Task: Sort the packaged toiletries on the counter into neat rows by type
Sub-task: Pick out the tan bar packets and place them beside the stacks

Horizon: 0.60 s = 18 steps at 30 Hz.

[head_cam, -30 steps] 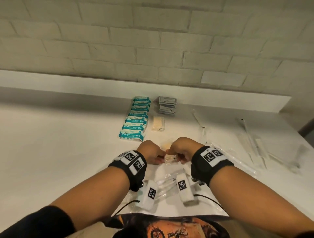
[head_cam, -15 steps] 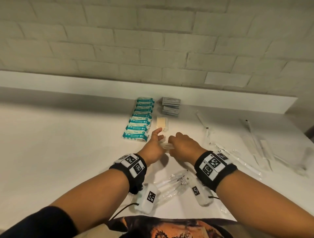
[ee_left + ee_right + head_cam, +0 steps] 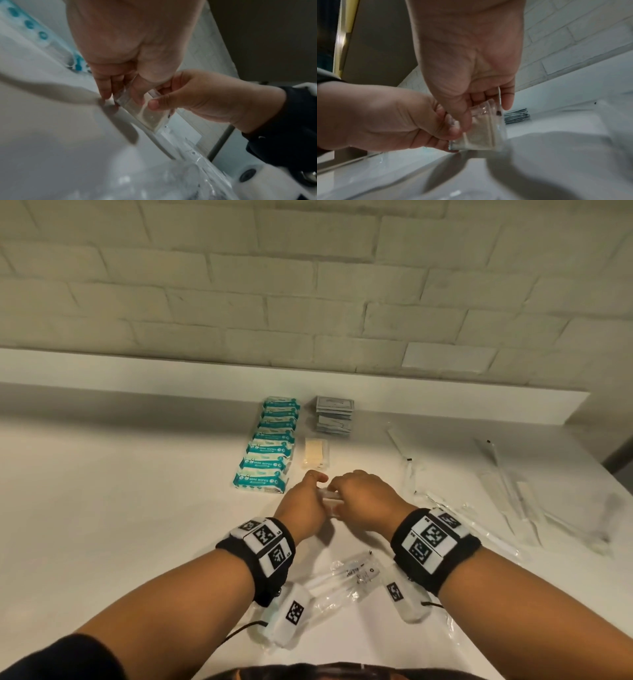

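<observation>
Both hands hold one small clear packet (image 3: 329, 500) with cream-coloured contents just above the white counter (image 3: 137, 508). My left hand (image 3: 317, 491) pinches its left end and my right hand (image 3: 342, 491) pinches its right end. In the left wrist view the packet (image 3: 149, 115) sits between the thumb and fingers. In the right wrist view the packet (image 3: 481, 129) hangs tilted under the right thumb. A matching cream packet (image 3: 317, 453) lies just beyond the hands. Beside it runs a row of teal wipes packs (image 3: 270, 443), with a stack of grey sachets (image 3: 334, 416) behind.
Long clear-wrapped items (image 3: 507, 494) lie scattered across the right side of the counter. More clear wrapped pieces (image 3: 346, 573) lie under my wrists near the front edge. A raised white ledge (image 3: 205, 385) and a brick wall close off the back.
Both hands have moved away from my body towards the cream packet on the counter, carrying the small clear packet with them. They now sit close to the wipes row.
</observation>
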{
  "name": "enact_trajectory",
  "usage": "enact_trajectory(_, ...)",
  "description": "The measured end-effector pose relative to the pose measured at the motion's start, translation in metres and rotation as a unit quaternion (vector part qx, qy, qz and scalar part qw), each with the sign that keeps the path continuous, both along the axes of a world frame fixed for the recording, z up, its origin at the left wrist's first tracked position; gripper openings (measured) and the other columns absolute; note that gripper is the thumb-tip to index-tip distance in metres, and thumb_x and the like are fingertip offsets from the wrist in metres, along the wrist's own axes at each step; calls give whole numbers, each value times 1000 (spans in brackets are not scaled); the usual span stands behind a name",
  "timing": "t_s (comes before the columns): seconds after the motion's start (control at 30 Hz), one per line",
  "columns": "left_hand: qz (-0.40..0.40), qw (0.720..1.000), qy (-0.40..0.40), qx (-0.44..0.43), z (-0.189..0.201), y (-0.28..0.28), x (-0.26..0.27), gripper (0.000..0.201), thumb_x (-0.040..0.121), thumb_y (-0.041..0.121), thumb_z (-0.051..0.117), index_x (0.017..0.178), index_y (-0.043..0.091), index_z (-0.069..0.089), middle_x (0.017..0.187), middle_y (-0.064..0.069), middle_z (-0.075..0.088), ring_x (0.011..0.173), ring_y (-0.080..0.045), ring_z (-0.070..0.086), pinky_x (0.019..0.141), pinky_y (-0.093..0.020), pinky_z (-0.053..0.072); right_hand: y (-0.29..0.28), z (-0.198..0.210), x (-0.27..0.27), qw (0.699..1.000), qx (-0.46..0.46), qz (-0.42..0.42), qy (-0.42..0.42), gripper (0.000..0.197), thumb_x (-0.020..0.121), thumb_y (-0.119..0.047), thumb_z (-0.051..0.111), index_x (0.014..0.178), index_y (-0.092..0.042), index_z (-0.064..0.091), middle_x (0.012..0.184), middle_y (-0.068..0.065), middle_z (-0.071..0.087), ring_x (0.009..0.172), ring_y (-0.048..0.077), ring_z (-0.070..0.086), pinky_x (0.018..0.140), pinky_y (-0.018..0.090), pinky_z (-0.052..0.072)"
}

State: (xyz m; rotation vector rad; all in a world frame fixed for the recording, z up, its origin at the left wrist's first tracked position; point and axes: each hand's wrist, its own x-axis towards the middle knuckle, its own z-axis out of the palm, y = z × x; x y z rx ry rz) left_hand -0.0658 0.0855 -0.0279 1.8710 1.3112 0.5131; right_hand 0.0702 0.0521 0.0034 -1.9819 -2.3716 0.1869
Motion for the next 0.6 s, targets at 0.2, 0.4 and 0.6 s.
enact_trajectory(0.2,-13,996,54,69,21,40,13,37,86,18,67,122,22,59,123,-1,56,107,-19,59,96,-32,47,26,11,25,975,-57,-168,137,11,84,-18,62,92,-14,67,89,4,64,81,20,59,59,25,39)
enact_trajectory(0.4,-49,968,205,134,45,95,24,35,95,10,46,125,13,62,133,-9,55,119,-25,54,102,-31,41,81,-1,57,862,-151,-360,323,29,87,-11,66,65,-8,48,62,5,50,50,15,47,49,16,45)
enact_trajectory(0.6,-102,927,319,168,32,113,30,30,94,11,45,112,9,68,115,-12,64,103,-27,61,91,-34,49,118,-10,58,811,-152,-361,435,26,89,-9,60,69,-22,49,77,-3,54,67,10,56,62,24,53)
